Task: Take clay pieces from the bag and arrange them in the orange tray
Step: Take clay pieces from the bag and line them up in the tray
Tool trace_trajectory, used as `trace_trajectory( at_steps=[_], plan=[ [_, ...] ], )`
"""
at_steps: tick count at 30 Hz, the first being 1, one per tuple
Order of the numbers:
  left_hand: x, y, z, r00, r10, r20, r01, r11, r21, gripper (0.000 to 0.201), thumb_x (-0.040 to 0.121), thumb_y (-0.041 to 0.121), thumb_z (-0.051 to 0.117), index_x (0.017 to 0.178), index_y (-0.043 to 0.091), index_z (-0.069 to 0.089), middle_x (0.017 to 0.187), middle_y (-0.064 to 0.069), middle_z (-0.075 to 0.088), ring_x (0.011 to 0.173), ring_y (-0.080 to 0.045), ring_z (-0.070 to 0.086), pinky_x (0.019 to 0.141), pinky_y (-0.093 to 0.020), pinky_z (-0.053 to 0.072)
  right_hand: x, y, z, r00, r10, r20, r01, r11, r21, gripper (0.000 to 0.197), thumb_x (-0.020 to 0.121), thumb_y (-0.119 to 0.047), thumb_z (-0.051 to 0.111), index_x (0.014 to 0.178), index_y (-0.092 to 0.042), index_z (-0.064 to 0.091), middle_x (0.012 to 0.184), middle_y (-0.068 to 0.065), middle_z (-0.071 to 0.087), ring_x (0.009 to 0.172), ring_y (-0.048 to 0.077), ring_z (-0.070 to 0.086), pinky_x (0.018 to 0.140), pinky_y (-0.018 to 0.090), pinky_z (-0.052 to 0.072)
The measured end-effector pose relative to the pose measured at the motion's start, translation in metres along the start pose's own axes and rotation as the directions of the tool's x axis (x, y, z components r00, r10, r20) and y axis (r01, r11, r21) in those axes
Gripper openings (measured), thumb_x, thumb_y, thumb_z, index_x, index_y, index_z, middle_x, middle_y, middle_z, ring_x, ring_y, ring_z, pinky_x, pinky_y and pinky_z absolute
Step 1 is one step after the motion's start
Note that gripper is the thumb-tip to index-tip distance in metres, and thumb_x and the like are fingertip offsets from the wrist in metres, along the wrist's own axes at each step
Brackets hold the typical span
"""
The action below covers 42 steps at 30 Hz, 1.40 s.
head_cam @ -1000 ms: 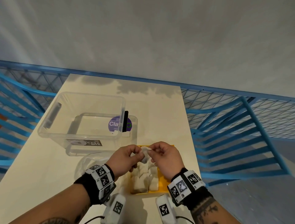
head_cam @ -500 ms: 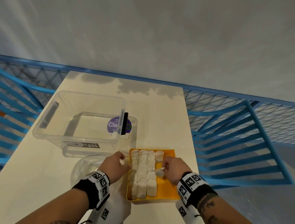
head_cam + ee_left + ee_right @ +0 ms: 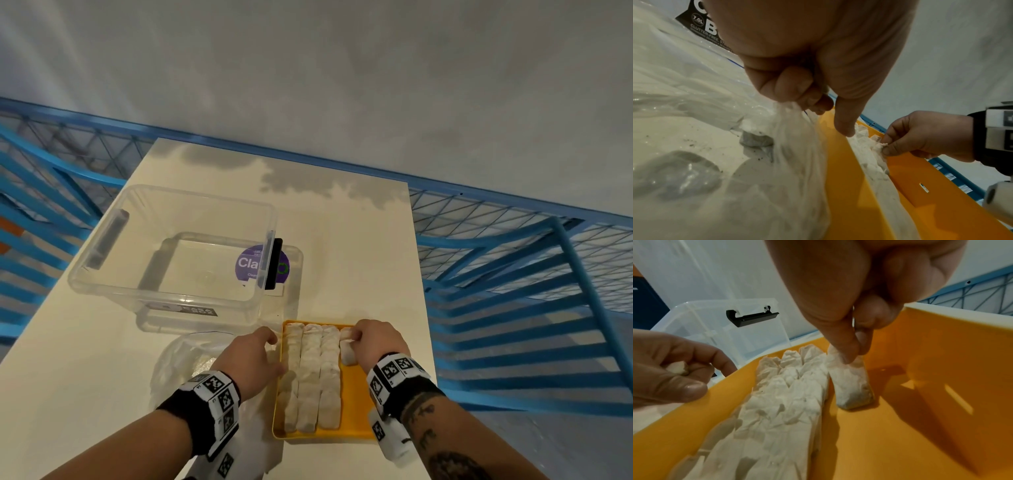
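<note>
The orange tray [image 3: 356,414] lies near the table's front right edge. Three full rows of white wrapped clay pieces [image 3: 310,377] fill its left side. My right hand [image 3: 352,337] pinches the top of one more clay piece [image 3: 851,382], which touches the tray floor just right of those rows at the far end. At the tray's left rim my left hand [image 3: 270,342] has its fingers curled round the crumpled edge of the clear plastic bag [image 3: 789,113]. The bag [image 3: 181,363] lies left of the tray; grey lumps [image 3: 756,139] show through it.
A clear plastic storage box [image 3: 171,246] with a black latch [image 3: 275,263] stands behind the bag and tray on the cream table [image 3: 359,246]. Blue metal railings [image 3: 513,308] run along the table's right, left and far sides.
Both hands came down from holding a piece above the tray. The right hand carried it to the tray's far right part; the left hand moved to the bag at the left rim.
</note>
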<state>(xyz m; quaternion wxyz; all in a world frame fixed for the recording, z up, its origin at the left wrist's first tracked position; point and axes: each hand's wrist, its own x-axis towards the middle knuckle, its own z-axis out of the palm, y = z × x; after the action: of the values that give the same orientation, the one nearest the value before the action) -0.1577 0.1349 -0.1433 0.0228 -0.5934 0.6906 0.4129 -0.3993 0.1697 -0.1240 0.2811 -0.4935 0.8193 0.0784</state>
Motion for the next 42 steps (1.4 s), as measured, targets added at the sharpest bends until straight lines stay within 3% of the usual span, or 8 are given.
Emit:
trace_trajectory(
  at_steps=[10,14,19,23,27,33,38,42],
  plan=[
    [-0.014,0.015,-0.016,0.996,0.082,0.036,-0.067,0.948,-0.312,0.038,0.084,0.023,0.065,0.120,0.031,0.053,0.089,-0.001,0.068,0.073,-0.015,0.063,0.066,-0.030,0.054,-0.015,0.003,-0.011,0.994,0.022,-0.111,-0.013,0.996,0.086,0.015,0.088,-0.035,0.060,0.099,-0.025,0.060,0.102,0.000,0.065,0.093,0.022,0.061,0.076,0.029,0.050],
    [-0.028,0.025,-0.022,0.968,0.165,0.190,-0.031,0.828,-0.560,0.059,0.082,-0.004,0.059,0.132,0.024,0.044,0.094,-0.003,0.072,0.072,-0.017,0.063,0.059,-0.028,0.053,-0.048,-0.009,-0.014,0.968,-0.193,-0.158,0.236,0.911,0.339,0.013,0.086,-0.041,0.067,0.092,-0.030,0.066,0.088,-0.014,0.066,0.082,0.003,0.060,0.073,0.014,0.045],
    [-0.039,0.039,-0.024,0.921,0.323,0.216,-0.161,0.824,-0.544,0.077,0.085,0.002,0.063,0.147,0.029,0.027,0.081,-0.004,0.071,0.073,-0.028,0.066,0.063,-0.033,0.057,-0.082,-0.036,-0.003,0.914,-0.382,-0.140,0.403,0.809,0.428,0.030,0.078,-0.052,0.068,0.103,-0.035,0.070,0.089,-0.016,0.063,0.083,-0.003,0.054,0.072,0.015,0.039],
    [-0.047,0.043,-0.026,0.906,0.370,0.204,-0.215,0.819,-0.531,0.082,0.085,0.008,0.069,0.147,0.033,0.023,0.090,-0.005,0.074,0.072,-0.022,0.067,0.063,-0.029,0.056,-0.093,-0.041,-0.001,0.919,-0.320,-0.231,0.394,0.779,0.488,0.006,0.081,-0.037,0.072,0.081,-0.035,0.067,0.088,-0.012,0.058,0.075,-0.001,0.051,0.067,0.013,0.037],
    [-0.056,0.037,-0.025,0.941,0.310,0.134,-0.145,0.729,-0.669,0.071,0.083,0.000,0.072,0.136,0.032,0.037,0.091,-0.007,0.071,0.071,-0.021,0.067,0.066,-0.030,0.056,-0.105,-0.041,0.005,0.915,-0.263,-0.308,0.404,0.648,0.646,0.013,0.086,-0.026,0.071,0.076,-0.029,0.063,0.084,-0.010,0.064,0.070,0.002,0.053,0.067,0.016,0.042],
    [-0.063,0.030,-0.025,0.968,0.246,0.051,-0.123,0.639,-0.759,0.009,0.091,0.005,0.067,0.098,0.006,0.062,0.097,-0.020,0.074,0.083,-0.023,0.071,0.074,-0.031,0.058,-0.114,-0.040,0.020,0.904,-0.119,-0.410,0.411,0.500,0.762,0.014,0.087,-0.022,0.071,0.078,-0.028,0.063,0.078,-0.017,0.066,0.070,0.003,0.057,0.068,0.021,0.047],
    [-0.069,0.033,-0.024,0.977,0.205,0.064,-0.056,0.528,-0.847,0.029,0.091,-0.001,0.065,0.115,0.011,0.056,0.083,-0.011,0.072,0.078,-0.025,0.071,0.068,-0.031,0.058,-0.122,-0.040,0.031,0.884,-0.120,-0.452,0.454,0.451,0.768,0.014,0.084,-0.021,0.075,0.078,-0.031,0.067,0.088,-0.012,0.071,0.082,0.009,0.064,0.077,0.028,0.053],
    [-0.073,0.038,-0.025,0.954,0.229,0.191,0.063,0.470,-0.880,0.014,0.094,0.008,0.062,0.108,0.005,0.061,0.101,-0.014,0.073,0.087,-0.028,0.070,0.074,-0.034,0.059,-0.124,-0.037,0.033,0.811,-0.166,-0.560,0.566,0.461,0.684,0.025,0.085,-0.011,0.073,0.079,-0.034,0.065,0.106,-0.017,0.066,0.094,0.009,0.063,0.072,0.025,0.053]
  ],
)
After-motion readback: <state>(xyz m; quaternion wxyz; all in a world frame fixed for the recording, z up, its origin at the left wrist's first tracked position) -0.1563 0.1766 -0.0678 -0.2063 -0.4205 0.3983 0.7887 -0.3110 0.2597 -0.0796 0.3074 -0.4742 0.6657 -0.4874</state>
